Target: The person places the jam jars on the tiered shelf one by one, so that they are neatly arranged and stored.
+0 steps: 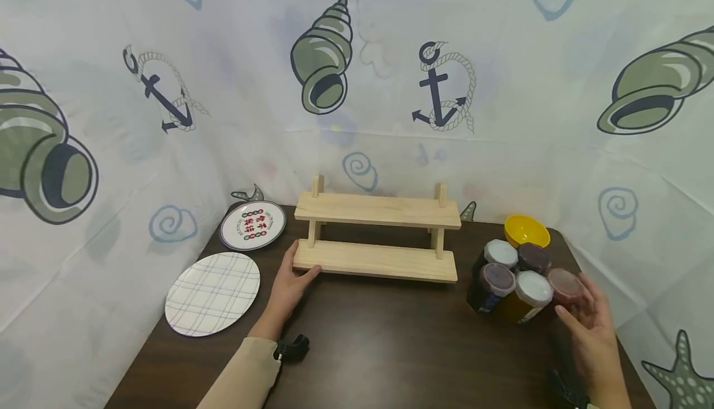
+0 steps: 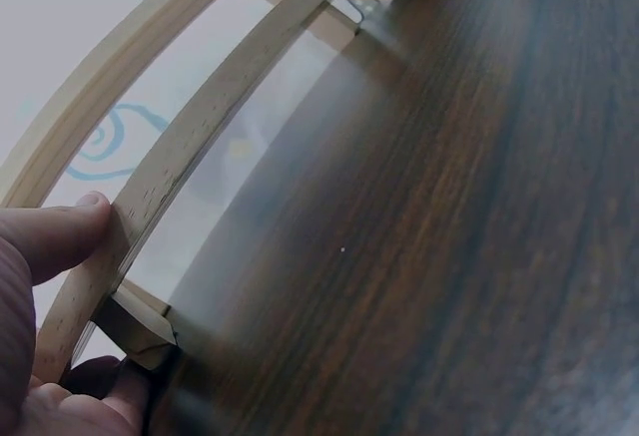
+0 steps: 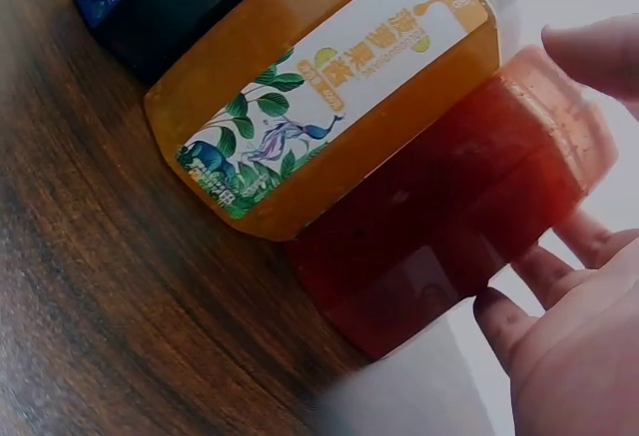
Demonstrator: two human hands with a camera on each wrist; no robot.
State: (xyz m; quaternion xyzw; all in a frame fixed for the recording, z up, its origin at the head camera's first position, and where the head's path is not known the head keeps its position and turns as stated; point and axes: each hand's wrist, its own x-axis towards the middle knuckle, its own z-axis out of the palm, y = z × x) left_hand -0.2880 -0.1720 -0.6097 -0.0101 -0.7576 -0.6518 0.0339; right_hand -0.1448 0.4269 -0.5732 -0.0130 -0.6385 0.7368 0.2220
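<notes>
My left hand (image 1: 291, 285) grips the left end of the lower board of a two-tier wooden shelf (image 1: 376, 260). In the left wrist view its thumb (image 2: 70, 231) presses the board's front edge, with fingers curled underneath beside the support. At the right, my right hand (image 1: 594, 328) is spread around a jar of red jam (image 3: 429, 226) with a translucent lid. Its fingertips come right up to the jar's side, while the thumb (image 3: 599, 52) stands by the lid. An orange jam jar (image 3: 319, 87) with a white illustrated label stands against the red one.
Several dark and amber jars, such as the dark one (image 1: 491, 285), cluster left of the red jar. Behind them sits a yellow bowl (image 1: 526, 230). Two plates, one with red lettering (image 1: 234, 229) and one checked (image 1: 184, 297), lie left on the dark table (image 1: 390, 347), before a patterned curtain.
</notes>
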